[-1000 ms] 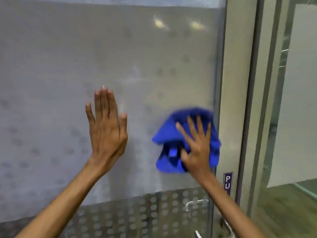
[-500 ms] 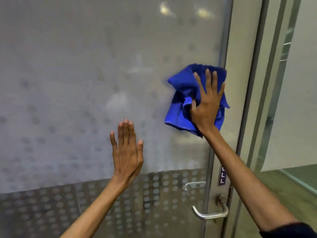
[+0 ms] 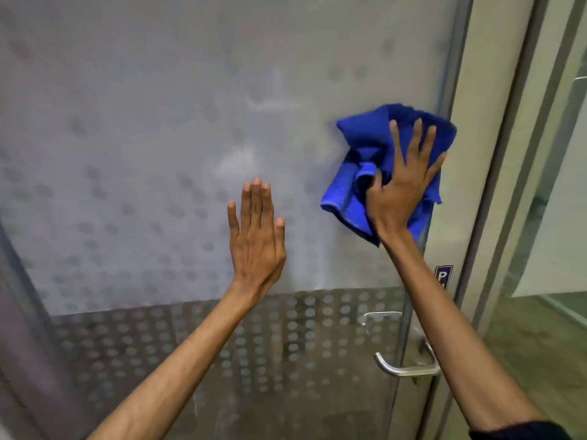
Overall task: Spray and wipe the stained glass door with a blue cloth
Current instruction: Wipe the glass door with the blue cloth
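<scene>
One crumpled blue cloth under straight fingers of right hand on glass door — left hand flat, empty.

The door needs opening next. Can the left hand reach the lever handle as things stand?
Probably yes. The left hand is open and empty, with only glass between it and the lever handle. The right forearm crosses the handle's right end and might crowd it.
</scene>
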`<state>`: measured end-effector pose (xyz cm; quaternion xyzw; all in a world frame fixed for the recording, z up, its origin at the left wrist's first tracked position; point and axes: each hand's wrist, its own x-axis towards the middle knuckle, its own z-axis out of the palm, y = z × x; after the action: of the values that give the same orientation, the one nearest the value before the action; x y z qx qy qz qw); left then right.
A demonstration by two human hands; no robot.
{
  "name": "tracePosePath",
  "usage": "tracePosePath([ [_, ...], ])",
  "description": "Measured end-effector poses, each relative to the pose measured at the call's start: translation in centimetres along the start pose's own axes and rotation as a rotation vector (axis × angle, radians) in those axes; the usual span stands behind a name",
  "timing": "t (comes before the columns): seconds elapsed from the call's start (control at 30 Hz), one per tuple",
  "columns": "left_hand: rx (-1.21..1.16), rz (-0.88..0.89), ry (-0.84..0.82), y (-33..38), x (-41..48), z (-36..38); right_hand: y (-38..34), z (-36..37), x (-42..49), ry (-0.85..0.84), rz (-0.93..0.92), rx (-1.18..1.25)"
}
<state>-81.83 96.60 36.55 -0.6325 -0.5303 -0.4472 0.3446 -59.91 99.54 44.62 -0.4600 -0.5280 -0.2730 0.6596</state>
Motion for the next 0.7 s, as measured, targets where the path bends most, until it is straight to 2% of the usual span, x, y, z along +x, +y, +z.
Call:
tracePosePath([
  [0.07,0.001,-0.028,0.011,-0.3,-0.4,0.0,-2.9,1.2,-1.2,-0.02,-0.072,-0.018],
  [0.13,0.007,-0.041,0.019,-1.7,-1.5,0.0,-3.1,1.4,-6.7,-0.157,-0.247,0.012],
  [0.2,0.028,-0.052,0.015,-4.1,-3.0,-0.3,-0.4,0.6,-13.2,-0.3,-0.397,-0.027],
  [0.27,0.063,-0.038,-0.011,-6.9,-4.5,-0.9,3.0,-0.6,-16.1,-0.356,-0.514,-0.102],
  [0.3,0.08,-0.024,-0.022,-8.2,-4.9,-1.3,3.9,-0.7,-15.4,-0.348,-0.533,-0.112],
  [0.37,0.092,-0.017,-0.036,-10.0,-5.0,-2.1,3.3,-0.2,-12.0,-0.278,-0.456,-0.082],
  [0.47,0.082,-0.074,-0.018,-11.2,-4.1,-2.9,-2.7,1.6,-7.2,-0.106,-0.175,-0.02],
  [0.53,0.092,-0.082,-0.009,-11.9,-3.8,-3.1,-7.2,3.2,-7.1,-0.065,-0.096,0.002],
  [0.6,0.107,-0.095,-0.007,-12.7,-4.0,-3.4,-10.0,4.6,-10.0,-0.136,-0.228,0.033],
  [0.7,0.133,-0.111,-0.026,-14.9,-4.5,-4.1,-9.6,5.1,-16.4,-0.284,-0.511,-0.001],
])
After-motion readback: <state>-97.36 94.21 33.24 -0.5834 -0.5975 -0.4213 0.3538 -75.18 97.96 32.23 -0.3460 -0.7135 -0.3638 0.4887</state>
